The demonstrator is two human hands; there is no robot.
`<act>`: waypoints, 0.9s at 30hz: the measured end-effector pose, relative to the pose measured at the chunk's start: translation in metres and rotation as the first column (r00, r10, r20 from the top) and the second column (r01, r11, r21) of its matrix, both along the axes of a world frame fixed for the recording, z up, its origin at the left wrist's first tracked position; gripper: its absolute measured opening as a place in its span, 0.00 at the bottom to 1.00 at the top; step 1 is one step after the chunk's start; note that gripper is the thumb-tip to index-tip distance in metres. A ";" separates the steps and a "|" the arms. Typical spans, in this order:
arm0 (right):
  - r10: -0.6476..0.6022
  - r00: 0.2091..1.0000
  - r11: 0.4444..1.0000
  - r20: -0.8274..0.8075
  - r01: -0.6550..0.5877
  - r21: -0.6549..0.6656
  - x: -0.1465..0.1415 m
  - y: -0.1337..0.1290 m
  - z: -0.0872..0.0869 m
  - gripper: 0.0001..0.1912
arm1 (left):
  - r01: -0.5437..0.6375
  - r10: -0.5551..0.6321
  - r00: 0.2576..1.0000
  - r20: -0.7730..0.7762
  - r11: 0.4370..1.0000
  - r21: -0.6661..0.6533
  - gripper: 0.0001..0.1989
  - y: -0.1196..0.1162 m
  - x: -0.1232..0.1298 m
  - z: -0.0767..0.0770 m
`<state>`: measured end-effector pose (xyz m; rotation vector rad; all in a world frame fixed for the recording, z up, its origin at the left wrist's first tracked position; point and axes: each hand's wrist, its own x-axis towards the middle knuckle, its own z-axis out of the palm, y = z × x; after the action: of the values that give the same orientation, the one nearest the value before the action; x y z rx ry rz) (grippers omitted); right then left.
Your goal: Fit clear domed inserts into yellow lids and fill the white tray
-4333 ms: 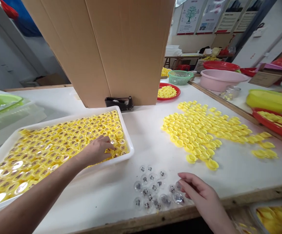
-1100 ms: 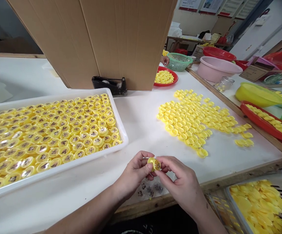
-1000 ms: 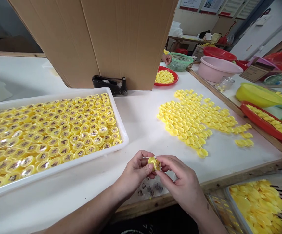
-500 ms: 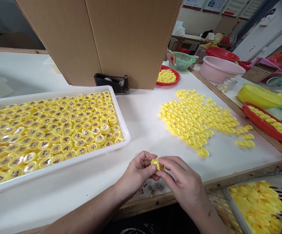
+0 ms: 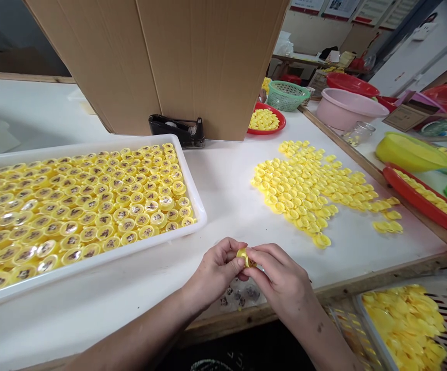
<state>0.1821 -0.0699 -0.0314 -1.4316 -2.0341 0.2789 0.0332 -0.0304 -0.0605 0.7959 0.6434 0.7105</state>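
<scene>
Between both hands, above the table's front edge, is a small round yellow plastic piece (image 5: pixel 242 254) with a dark printed picture partly showing. My left hand (image 5: pixel 221 265) pinches it between thumb and fingers. From the other side, my right hand (image 5: pixel 279 273) grips it with thumb and fingertips, hiding part of it. Under my hands, clear discs with dark printed pictures (image 5: pixel 241 298) lie on the white table. To the left, a white tray (image 5: pixel 192 206) holds many yellow pieces with pictures on top. Plain yellow pieces (image 5: pixel 293 190) lie spread on the right.
A tall cardboard box (image 5: pixel 192 67) stands behind a black tape dispenser (image 5: pixel 177 131). Beyond are a red plate (image 5: pixel 283 123) of yellow pieces, a green basket (image 5: pixel 287 96) and a pink basin (image 5: pixel 349 111). A crate (image 5: pixel 445 309) with yellow pieces sits low at right.
Both my hands have shifted slightly left with the yellow piece, still gripping it. At the back, another person's hand has drawn back mostly behind the cardboard box.
</scene>
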 end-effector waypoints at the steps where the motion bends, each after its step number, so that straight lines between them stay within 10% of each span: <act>1: -0.005 1.000 1.000 -0.006 0.005 0.005 0.000 0.001 -0.001 0.09 | 0.001 -0.001 1.000 -0.006 1.000 0.006 0.18 0.001 -0.001 0.000; 8: -0.091 0.989 0.996 -0.115 0.091 -0.006 0.000 -0.001 -0.008 0.10 | -0.002 0.002 1.000 -0.004 1.000 0.019 0.21 0.001 0.001 0.000; 17: -0.296 0.816 0.863 -0.497 0.004 -0.506 0.013 -0.007 -0.013 0.10 | -0.035 0.043 0.997 -0.065 0.992 0.124 0.15 0.002 0.003 -0.008; 27: -0.312 0.784 0.841 -0.537 -0.035 -0.540 0.007 -0.005 -0.030 0.11 | 0.010 0.062 0.940 -0.337 0.978 0.209 0.10 0.000 0.000 -0.003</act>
<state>0.1894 -0.0753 -0.0618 -1.5287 -1.3390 1.1546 0.0336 -0.0306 -0.0632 1.1211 0.9045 0.6759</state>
